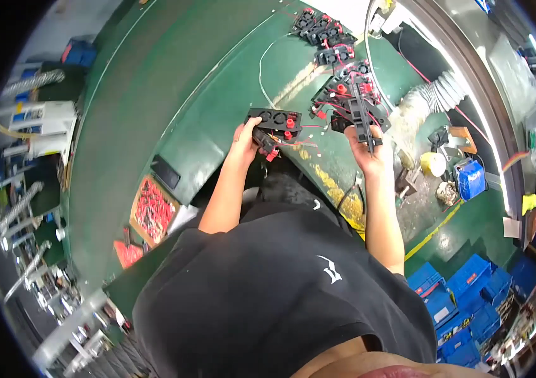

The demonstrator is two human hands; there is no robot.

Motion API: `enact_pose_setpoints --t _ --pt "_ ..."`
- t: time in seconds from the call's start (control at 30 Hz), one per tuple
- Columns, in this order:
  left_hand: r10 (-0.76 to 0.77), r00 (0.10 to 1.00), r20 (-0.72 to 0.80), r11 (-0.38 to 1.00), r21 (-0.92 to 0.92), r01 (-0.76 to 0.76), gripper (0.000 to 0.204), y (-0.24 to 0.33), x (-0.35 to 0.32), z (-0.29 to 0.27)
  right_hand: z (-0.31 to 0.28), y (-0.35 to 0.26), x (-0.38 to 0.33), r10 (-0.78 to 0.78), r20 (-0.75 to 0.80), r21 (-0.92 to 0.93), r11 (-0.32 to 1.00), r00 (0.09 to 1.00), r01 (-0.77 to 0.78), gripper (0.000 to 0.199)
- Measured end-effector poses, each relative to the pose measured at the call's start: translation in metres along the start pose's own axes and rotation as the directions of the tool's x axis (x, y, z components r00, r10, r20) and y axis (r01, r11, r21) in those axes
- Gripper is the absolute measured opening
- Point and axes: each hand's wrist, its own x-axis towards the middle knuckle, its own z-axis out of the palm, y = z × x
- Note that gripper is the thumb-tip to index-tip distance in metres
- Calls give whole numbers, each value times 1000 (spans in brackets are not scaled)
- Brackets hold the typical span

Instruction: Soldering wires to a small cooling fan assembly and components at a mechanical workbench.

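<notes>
The fingers of the left hand (243,143) are clamped on the left end of a black panel (273,118), in which round openings and red connectors (290,123) are seen. Just below the panel, a smaller black piece (263,140) with a red end is also held close against the hand; whether the two are joined cannot be told. The fingers of the right hand (369,154) are clamped on the lower part of a long slotted black frame (360,113), which is held nearly upright in view.

Behind and beside the frame, a cluster of black units (343,70) with red connectors and thin wires is heaped on the green bench (217,82). Farther out, more black units (318,28) are lined up toward the far edge. To the right of the cluster, a ribbed pale hose (435,94) is seen, and nearer, a yellow roll (432,164) is set beside a blue box (470,179).

On the left, a shallow box (135,218) is filled with small red parts (154,211); a flat dark rectangular object (166,172) is placed just beyond it. At the lower right, blue bins (470,277) are stacked.
</notes>
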Motion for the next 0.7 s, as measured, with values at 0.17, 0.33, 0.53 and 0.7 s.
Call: enact_pose_setpoints --t 0.17,0.33,0.53,0.7 --pt "73 995 73 929 359 -95 36 69 87 41 26 27 92 -112 -73 -40 993 991 109 13" --pt "156 962 224 843 477 -248 39 85 179 75 24 15 143 -74 -42 -125 990 996 68 24" --pt "281 902 328 743 521 -421 47 62 242 101 50 15 126 -71 186 -396 907 980 141 56" --pt "417 860 293 595 628 -502 64 42 273 96 78 23 134 -68 215 -504 847 974 170 59"
